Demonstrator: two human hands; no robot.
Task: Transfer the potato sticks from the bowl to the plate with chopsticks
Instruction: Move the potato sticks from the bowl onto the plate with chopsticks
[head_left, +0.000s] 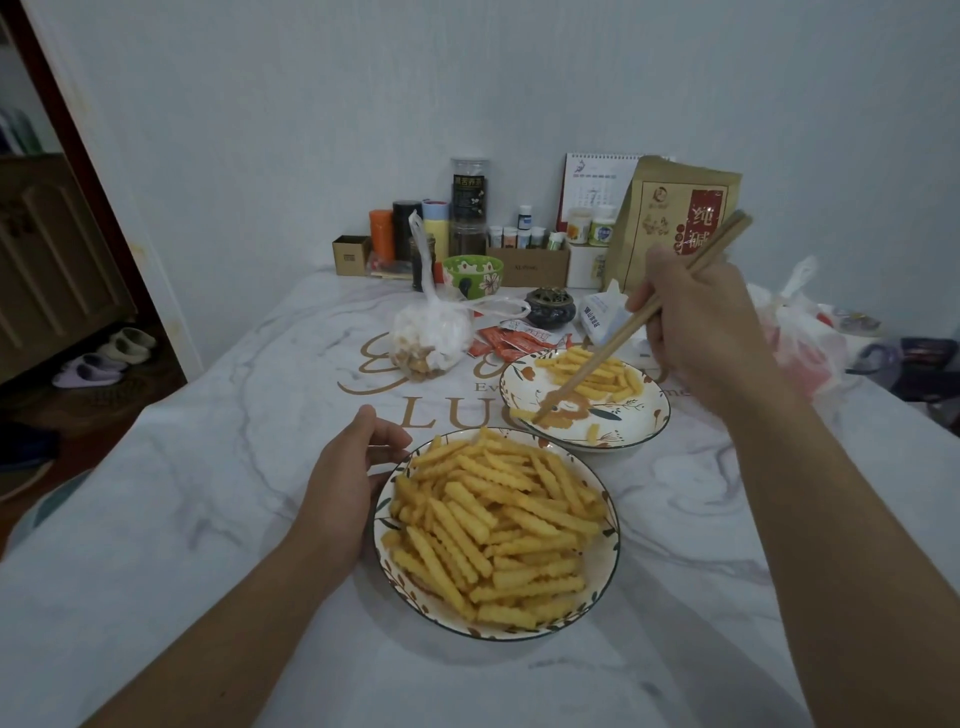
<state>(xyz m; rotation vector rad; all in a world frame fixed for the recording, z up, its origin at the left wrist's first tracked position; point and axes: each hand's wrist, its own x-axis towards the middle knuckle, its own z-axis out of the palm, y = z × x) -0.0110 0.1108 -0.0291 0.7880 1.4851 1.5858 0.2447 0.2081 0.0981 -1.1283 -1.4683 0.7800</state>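
Crinkle-cut potato sticks heaped in bowl, lower centre; few on plate behind. Right hand grip holds chopsticks, tips at stick on plate. Left hand fingers relaxed against bowl rim. Sticks probably light, stiff, brittle, ridged: pinch mid-length, gently.

My right hand holds chopsticks over the plate at centre right; my left hand cups the bowl below.

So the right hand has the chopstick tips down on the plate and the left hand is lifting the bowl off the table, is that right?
Not quite. In the head view the left hand only rests against the rim of the bowl, which sits on the table. The right hand does hold the chopsticks with tips down on the plate.
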